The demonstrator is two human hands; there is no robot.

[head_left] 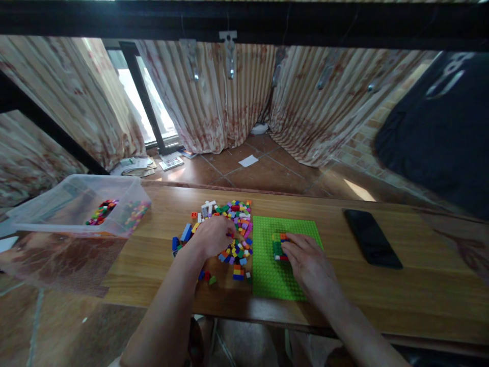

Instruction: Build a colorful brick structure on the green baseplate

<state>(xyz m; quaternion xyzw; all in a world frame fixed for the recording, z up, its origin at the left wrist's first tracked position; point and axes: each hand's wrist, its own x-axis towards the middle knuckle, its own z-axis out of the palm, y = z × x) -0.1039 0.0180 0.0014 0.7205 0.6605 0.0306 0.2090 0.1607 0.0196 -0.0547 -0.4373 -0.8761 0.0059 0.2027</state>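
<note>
Built: small brick block on green baseplate
Loose: large brick pile, not joined
Left hand: fingers at pile, grip unclear
Right hand: fingers touch block, grip also unclear

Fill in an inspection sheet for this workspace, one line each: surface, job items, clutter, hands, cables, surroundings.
Surface: wooden table, with a green studded baseplate on it.
Job items: loose multicoloured bricks heaped left of the baseplate; small brick build on it.
Clutter: black phone lying right of the baseplate; clear plastic tub at left, with more bricks inside.
Hands: left hand over the heap, right hand at the build's right side; grip unclear for both.
Cables: nothing seen.
Surroundings: patterned curtains; tiled floor with papers on it.
</note>
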